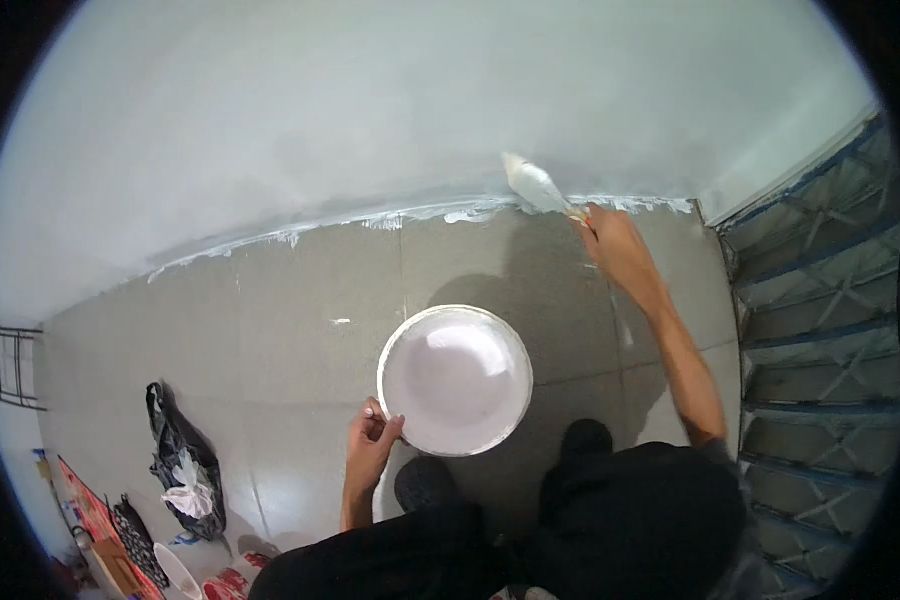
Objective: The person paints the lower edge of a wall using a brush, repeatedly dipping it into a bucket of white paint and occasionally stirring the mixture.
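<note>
My right hand is closed around the handle of a paintbrush whose wide head is covered in white. The head is at the foot of the white wall, close to the line where it meets the floor. Uneven white paint runs along that line and laps onto the tiles. With thumb and fingers, my left hand pinches the rim of a round white bucket. Pale, glossy paint shows inside the bucket, which stands in front of my feet.
A folding metal gate borders the right side. On the grey tiled floor, a black plastic bag lies to the left. A white container and a red-and-white bucket are at lower left. A dark rack stands far left.
</note>
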`<state>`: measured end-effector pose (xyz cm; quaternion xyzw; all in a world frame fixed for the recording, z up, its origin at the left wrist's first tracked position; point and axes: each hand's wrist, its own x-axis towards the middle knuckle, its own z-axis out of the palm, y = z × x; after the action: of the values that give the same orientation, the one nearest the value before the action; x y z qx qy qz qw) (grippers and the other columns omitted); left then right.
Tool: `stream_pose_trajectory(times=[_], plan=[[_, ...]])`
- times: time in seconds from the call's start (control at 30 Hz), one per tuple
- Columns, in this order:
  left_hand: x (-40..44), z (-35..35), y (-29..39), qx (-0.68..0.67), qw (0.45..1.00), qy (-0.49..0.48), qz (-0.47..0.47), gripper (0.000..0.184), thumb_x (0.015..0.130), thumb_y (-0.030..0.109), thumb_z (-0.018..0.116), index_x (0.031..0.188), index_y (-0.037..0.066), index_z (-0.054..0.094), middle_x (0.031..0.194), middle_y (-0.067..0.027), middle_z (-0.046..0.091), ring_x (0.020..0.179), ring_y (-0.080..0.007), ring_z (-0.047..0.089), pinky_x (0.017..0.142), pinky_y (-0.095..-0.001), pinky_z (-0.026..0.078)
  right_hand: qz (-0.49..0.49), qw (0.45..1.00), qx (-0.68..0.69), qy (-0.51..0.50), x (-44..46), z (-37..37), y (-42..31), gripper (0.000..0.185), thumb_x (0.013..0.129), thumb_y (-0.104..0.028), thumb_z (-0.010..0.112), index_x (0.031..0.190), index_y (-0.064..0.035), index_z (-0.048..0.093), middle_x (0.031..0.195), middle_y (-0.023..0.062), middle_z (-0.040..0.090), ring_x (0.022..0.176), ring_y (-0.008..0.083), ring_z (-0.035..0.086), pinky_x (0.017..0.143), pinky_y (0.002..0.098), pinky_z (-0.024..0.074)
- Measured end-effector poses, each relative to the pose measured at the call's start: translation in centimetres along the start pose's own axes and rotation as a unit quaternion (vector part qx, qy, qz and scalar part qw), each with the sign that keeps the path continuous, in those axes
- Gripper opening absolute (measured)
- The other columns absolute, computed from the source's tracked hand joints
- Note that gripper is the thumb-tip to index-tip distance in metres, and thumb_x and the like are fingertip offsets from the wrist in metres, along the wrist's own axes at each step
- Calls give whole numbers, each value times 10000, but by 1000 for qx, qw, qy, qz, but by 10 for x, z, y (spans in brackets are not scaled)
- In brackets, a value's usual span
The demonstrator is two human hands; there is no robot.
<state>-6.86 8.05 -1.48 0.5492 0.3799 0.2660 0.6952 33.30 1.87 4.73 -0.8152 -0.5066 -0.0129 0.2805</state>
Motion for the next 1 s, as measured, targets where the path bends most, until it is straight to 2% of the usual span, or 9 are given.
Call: stream_pose_trajectory(times=[0.07, 0.27, 0.37, 0.47, 0.57, 0.67, 0.77, 0.87, 1.0], plan=[[-1, 6, 5, -2, 1000, -4, -9, 159, 857, 11, 553, 783, 67, 424, 727, -10, 527, 668, -68, 529, 596, -232, 470, -133, 989, -66, -15, 7, -5, 0, 244, 846, -174, 550, 791, 63, 567, 595, 211, 514, 554, 339, 544, 523, 431, 415], [2, 5, 3, -10, 1000, -5, 0, 178, 855, 32, 575, 770, 71, 423, 711, -12, 525, 637, -78, 529, 579, -239, 477, -251, 928, -259, -91, 68, 41, 10, 71, 748, -58, 567, 762, 4, 599, 639, 152, 579, 663, 325, 608, 552, 393, 488], [2, 5, 3, -34, 999, -8, -1, 185, 850, 33, 584, 769, 73, 423, 711, -16, 524, 640, -81, 529, 580, -238, 477, -248, 901, -330, -136, 86, 61, -5, 70, 705, -27, 574, 723, -8, 638, 739, 135, 637, 708, 311, 639, 617, 378, 525], [2, 5, 2, -32, 999, -16, -2, 179, 853, 42, 586, 771, 69, 429, 720, -23, 531, 648, -82, 533, 581, -236, 477, -226, 905, -328, -147, 92, 59, -15, 77, 695, -20, 567, 693, -27, 644, 761, 155, 640, 722, 314, 643, 608, 386, 522], [1, 5, 10, -4, 1000, -26, -8, 171, 858, 57, 587, 776, 65, 437, 731, -25, 535, 659, -81, 536, 583, -233, 477, -196, 917, -325, -120, 90, 48, -16, 79, 707, 3, 541, 700, -36, 609, 764, 155, 635, 736, 300, 637, 616, 381, 509], [1, 3, 8, 4, 999, -34, 10, 167, 862, 69, 587, 779, 61, 442, 726, -21, 533, 660, -77, 537, 584, -230, 477, -144, 938, -306, -70, 68, 30, -26, 112, 719, 11, 524, 797, -23, 597, 738, 160, 623, 726, 304, 637, 622, 395, 508], [5, 7, 8, 13, 999, -39, 13, 170, 859, 71, 591, 779, 62, 442, 724, -17, 532, 652, -75, 535, 583, -225, 474, -138, 954, -265, 24, 33, 37, -24, 162, 732, 17, 508, 892, 10, 535, 725, 169, 590, 717, 334, 613, 635, 423, 491], [6, 6, 5, 6, 999, -40, 0, 171, 856, 73, 596, 780, 62, 443, 722, -13, 532, 642, -73, 534, 583, -220, 470, -81, 939, -322, -84, 12, 36, -37, 184, 741, 20, 496, 923, 25, 476, 729, 163, 555, 707, 334, 583, 635, 442, 463], [7, 7, 5, 3, 999, -37, -1, 165, 856, 74, 597, 783, 65, 449, 723, -11, 532, 637, -74, 534, 585, -221, 468, -212, 953, -204, -66, 17, 44, -22, 150, 725, 38, 498, 874, 35, 491, 730, 167, 566, 732, 344, 593, 654, 437, 474]])
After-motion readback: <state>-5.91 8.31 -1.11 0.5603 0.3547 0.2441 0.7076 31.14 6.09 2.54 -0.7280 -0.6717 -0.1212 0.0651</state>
